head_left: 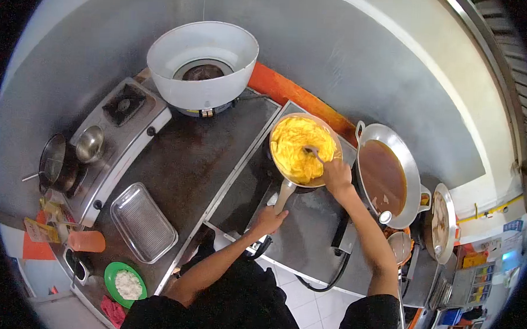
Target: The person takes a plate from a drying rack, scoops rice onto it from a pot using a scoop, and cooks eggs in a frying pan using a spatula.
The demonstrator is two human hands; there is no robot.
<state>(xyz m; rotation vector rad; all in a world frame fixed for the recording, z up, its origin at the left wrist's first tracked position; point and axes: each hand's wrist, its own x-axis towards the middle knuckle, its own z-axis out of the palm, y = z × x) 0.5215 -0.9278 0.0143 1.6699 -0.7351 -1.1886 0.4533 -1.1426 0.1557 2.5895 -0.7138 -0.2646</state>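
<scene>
A frying pan (pixel 333 134) full of soft yellow scrambled egg (pixel 293 147) sits over a burner in the middle of the head view. Its pale handle points down towards me, and my left hand (pixel 268 220) is closed around it. Over the pan's right rim, my right hand (pixel 338 175) grips the handle of a spoon (pixel 312 150). The spoon's lower end dips into the egg, so its full shape is hidden.
Right of the pan stands a big metal wok (pixel 415 171) of brown liquid. A gas stove (pixel 129 147), a wire-racked metal tray (pixel 165 242) and a green plate (pixel 110 272) of rice are to the left. A white round wind guard (pixel 202 94) stands behind.
</scene>
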